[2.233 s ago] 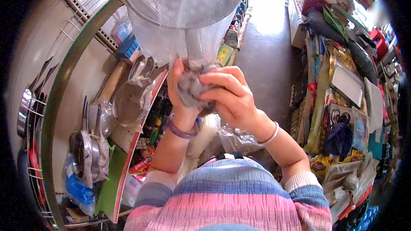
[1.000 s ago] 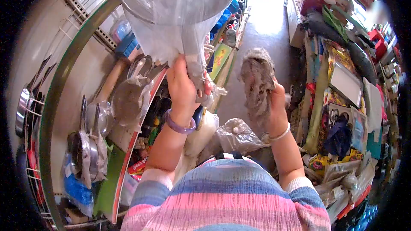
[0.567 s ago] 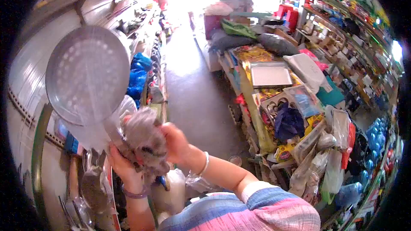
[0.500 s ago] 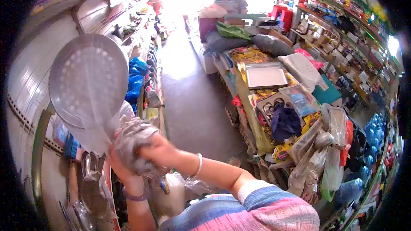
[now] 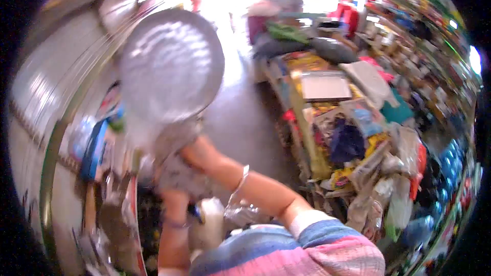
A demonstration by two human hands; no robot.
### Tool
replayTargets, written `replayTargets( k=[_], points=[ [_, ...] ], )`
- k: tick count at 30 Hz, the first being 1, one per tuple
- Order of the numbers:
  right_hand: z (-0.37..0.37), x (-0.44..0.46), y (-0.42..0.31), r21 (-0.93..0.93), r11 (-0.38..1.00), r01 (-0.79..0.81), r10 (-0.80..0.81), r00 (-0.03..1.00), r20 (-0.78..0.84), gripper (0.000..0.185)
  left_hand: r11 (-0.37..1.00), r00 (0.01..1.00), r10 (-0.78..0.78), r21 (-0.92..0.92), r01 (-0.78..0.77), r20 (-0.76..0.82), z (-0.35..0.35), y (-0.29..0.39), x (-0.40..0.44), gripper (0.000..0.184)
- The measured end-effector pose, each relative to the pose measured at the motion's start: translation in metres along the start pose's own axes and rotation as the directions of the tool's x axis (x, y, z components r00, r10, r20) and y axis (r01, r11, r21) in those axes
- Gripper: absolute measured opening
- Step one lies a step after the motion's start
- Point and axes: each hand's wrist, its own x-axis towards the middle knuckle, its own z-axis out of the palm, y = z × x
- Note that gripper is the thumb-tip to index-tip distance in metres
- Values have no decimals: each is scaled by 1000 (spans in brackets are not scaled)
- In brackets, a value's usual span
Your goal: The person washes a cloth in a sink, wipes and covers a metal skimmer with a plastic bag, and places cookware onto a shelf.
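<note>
Round metal pan (image 5: pixel 173 66) in clear plastic (image 5: pixel 137 130), bunched grey cloth (image 5: pixel 178 174) below, right hand (image 5: pixel 200 151) against cloth, left hand (image 5: pixel 174 198) beneath, fingers blurred, grip of both impossible to tell

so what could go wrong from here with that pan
The broad pan extends well beyond the left hand and right hand, so it might tip or twist if the hold loosens.

The grey cloth bunched at the hands could make the grip slip, though blur hides how firm it is.

A wide swing leftward might knock the blue item by the shelf.
</note>
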Motion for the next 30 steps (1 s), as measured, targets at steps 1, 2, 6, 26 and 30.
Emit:
replayTargets(
  k=[1, 2, 6, 26, 30],
  points=[
    [-10, 2, -13, -8, 999, -39, 39, 999, 0, 29, 976, 996, -43, -216, 26, -73, 6, 7, -6, 41],
    [-2, 2, 8, 326, 945, -30, 38, 999, -16, 28, 906, 986, -83, -423, 15, -142, 11, 16, -11, 38],
    [-19, -9, -46, 728, 678, -105, 89, 994, 60, 29, 641, 887, -194, -739, -209, -419, 22, 53, -10, 26],
    [-24, -50, -23, 721, 524, -454, 121, 877, 465, 31, 349, 993, -68, -929, 119, 101, -50, 57, -4, 37],
    [-19, -55, -32, 688, 357, -631, 6, 739, 674, 29, 317, 910, 129, -886, 339, 394, -56, 72, -5, 46]
  ],
)
